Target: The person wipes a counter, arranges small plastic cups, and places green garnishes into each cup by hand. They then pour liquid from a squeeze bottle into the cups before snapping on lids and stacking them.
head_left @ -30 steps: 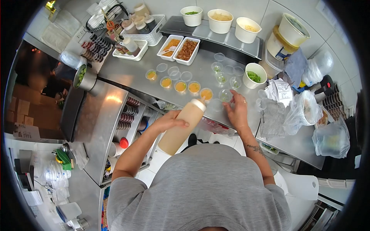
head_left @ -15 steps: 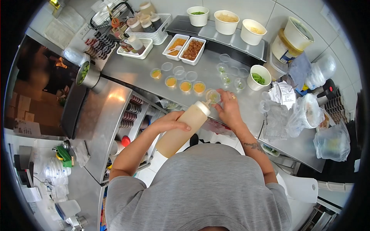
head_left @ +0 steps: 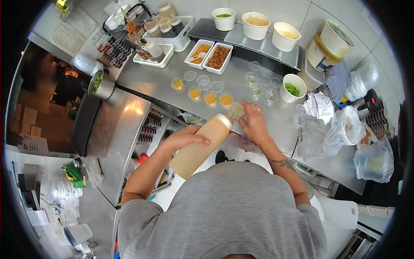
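Note:
My left hand [head_left: 189, 137] is wrapped round a large squeeze bottle [head_left: 196, 151] of pale yellow liquid. The bottle is tilted, its white cap [head_left: 223, 120] close to a small clear cup [head_left: 236, 110]. That cup, with a little greenish content, is pinched in the fingers of my right hand [head_left: 255, 123] at the counter's front edge. Beside it stand several clear cups of orange sauce [head_left: 210, 98]. Further right are several clear cups with green bits [head_left: 256, 90]. Flat clear lids [head_left: 217, 86] lie behind the sauce cups.
A white tub of chopped greens [head_left: 293, 88] stands at the right, near receipts [head_left: 321, 106] and a grey cloth [head_left: 311, 137]. Two white trays [head_left: 218, 58] hold toppings at the back. Several white tubs [head_left: 255, 26] line the raised shelf. A metal pot [head_left: 103, 86] stands left.
The bottle has drawn back slightly towards my body, its tip leaving the cup's mouth. My right hand stays at the cup. The whole view has shifted a little.

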